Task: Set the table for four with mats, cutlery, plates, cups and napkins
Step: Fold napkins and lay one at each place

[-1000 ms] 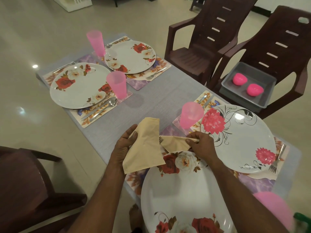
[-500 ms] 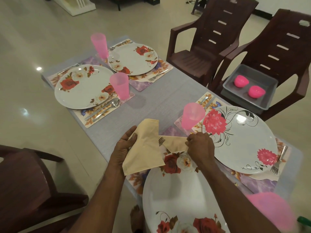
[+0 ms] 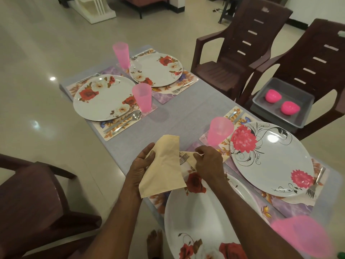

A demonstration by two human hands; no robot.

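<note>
My left hand (image 3: 142,163) grips a folded beige napkin (image 3: 162,171) held up over the near edge of the table. My right hand (image 3: 208,163) pinches a second beige napkin (image 3: 188,156) lying by a fork (image 3: 183,158) beside the nearest rose plate (image 3: 197,221). Four floral plates lie on patterned mats: a pink-flower plate (image 3: 270,157) at right, and two rose plates (image 3: 104,98) (image 3: 155,69) at the far end. Pink cups (image 3: 218,130) (image 3: 142,97) (image 3: 121,55) stand by them, and a blurred pink cup (image 3: 300,236) is close at lower right.
A grey tray (image 3: 261,98) with two pink bowls (image 3: 273,96) sits on a brown chair (image 3: 308,71) at right. Another brown chair (image 3: 233,51) stands behind the table, and a third (image 3: 33,202) is at my left. A bare foot (image 3: 155,242) shows below the table edge.
My right hand has drawn back left along the second napkin toward the fork. My left hand keeps the folded napkin in about the same place.
</note>
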